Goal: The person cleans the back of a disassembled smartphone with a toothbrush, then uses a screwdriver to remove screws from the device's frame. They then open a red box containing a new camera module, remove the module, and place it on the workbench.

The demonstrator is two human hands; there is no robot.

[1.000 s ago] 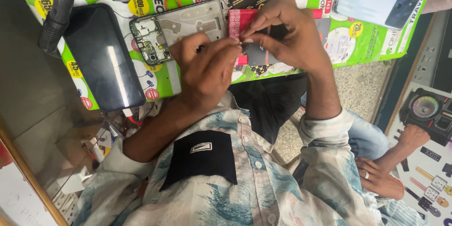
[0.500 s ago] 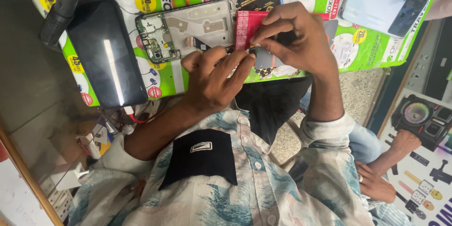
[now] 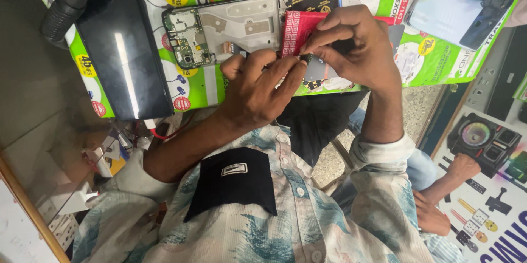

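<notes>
The left hand and right hand meet fingertip to fingertip, pinching a small dark part just beside the opened grey phone frame with green circuit board, over a red patterned cloth.

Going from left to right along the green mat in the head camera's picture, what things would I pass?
Black hose → dark phone screen → opened phone frame with circuit board → red patterned cloth → pale blue phone back.

Opened phone: laid on the mat, right of the screen panel.
Patterned card: right of phone, under both hands.
Hose: left of panel.
</notes>
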